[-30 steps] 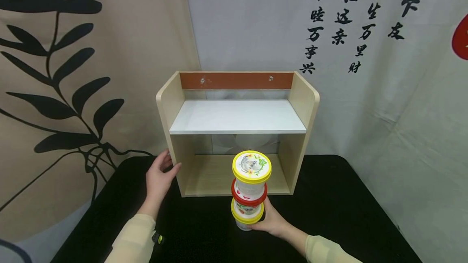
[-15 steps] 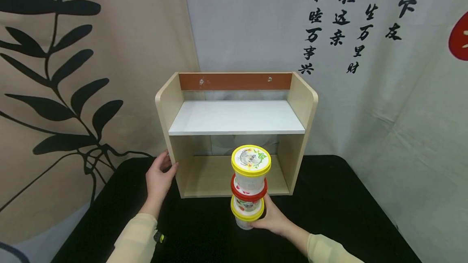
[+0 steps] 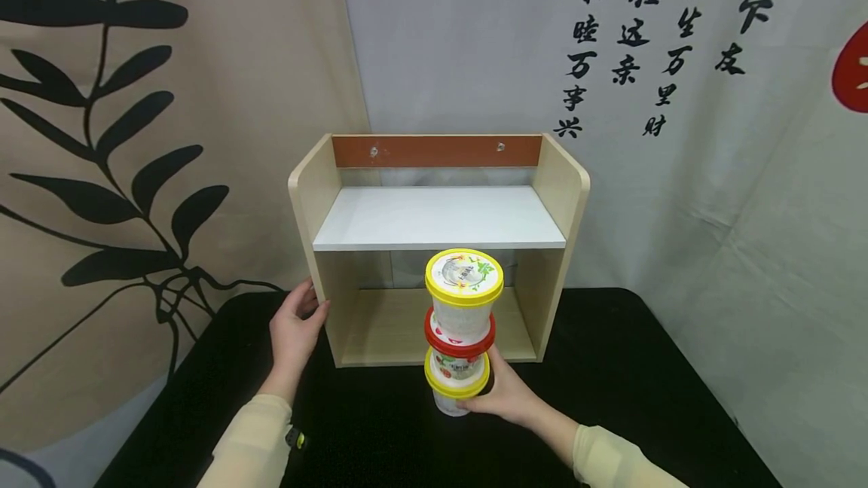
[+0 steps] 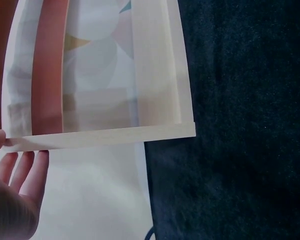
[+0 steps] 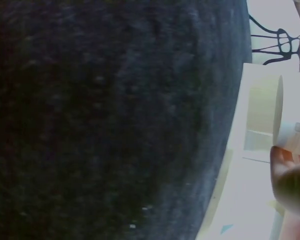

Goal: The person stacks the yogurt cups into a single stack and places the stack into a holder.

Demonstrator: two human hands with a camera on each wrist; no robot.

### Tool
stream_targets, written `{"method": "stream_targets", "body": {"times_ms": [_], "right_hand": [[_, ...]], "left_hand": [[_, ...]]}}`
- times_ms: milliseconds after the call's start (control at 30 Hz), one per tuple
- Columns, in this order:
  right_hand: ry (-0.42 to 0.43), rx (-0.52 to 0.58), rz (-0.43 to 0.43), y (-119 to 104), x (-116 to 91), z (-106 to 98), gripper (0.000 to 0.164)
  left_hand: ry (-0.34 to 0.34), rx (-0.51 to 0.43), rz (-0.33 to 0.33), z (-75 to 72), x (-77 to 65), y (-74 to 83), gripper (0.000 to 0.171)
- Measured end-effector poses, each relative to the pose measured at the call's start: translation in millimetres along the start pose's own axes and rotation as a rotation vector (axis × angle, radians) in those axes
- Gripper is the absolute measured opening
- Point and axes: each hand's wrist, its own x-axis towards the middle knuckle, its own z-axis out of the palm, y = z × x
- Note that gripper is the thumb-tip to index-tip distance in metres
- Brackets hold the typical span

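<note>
My right hand (image 3: pixel 505 394) grips the lowest tub of a stack of three lidded tubs, in front of a small wooden shelf unit (image 3: pixel 441 218). The bottom tub (image 3: pixel 450 404) has a yellow lid, the middle tub (image 3: pixel 456 367) a red lid, and the top tub (image 3: pixel 463 320) a yellow lid with a flower print. In the right wrist view, the pale base of a tub (image 5: pixel 296 117) shows above my thumb. My left hand (image 3: pixel 296 330) pinches the front edge of the unit's left side panel (image 4: pixel 100 138), thumb on one face and fingers on the other.
The unit has a white upper shelf board (image 3: pixel 441 218), a pale bottom board (image 3: pixel 393 322) and a brown back rail (image 3: pixel 437 150). It stands on a black-covered table (image 3: pixel 610 382). Behind it hangs a cloth backdrop (image 3: pixel 461 44) with plant shapes and writing.
My right hand has raised the stack of tubs a little and brought it slightly left. My left hand keeps its hold on the side panel.
</note>
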Motion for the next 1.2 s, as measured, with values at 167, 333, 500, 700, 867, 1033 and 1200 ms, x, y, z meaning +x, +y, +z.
{"method": "stream_targets", "body": {"times_ms": [167, 333, 500, 700, 867, 1033, 1200], "right_hand": [[-0.006, -0.008, -0.039, -12.9, 2.8, -1.1, 0.089], [-0.003, -0.018, -0.039, -26.8, 5.5, -3.1, 0.092], [0.003, -0.067, -0.056, -39.0, 9.5, -6.0, 0.094], [-0.020, -0.082, -0.156, -51.7, 16.1, -9.6, 0.090], [-0.019, -0.055, -0.149, -63.5, 20.1, -10.7, 0.088], [0.008, -0.066, -0.113, -76.2, 23.6, -11.2, 0.089], [0.014, -0.079, -0.117, -85.9, 28.9, -12.2, 0.091]], "left_hand": [[0.001, 0.008, 0.012, -0.6, -0.3, -0.4, 0.045], [0.000, 0.012, 0.009, -1.5, 0.0, -0.8, 0.046], [0.005, 0.028, 0.018, -2.2, 0.8, -1.0, 0.046], [0.002, 0.029, 0.018, -3.5, 2.1, -0.3, 0.045], [-0.012, 0.018, 0.001, -4.4, 2.1, 0.9, 0.044], [-0.021, 0.013, -0.017, -4.6, 2.1, 1.2, 0.045], [-0.023, 0.012, -0.016, -4.1, 2.3, 0.7, 0.046]]}}
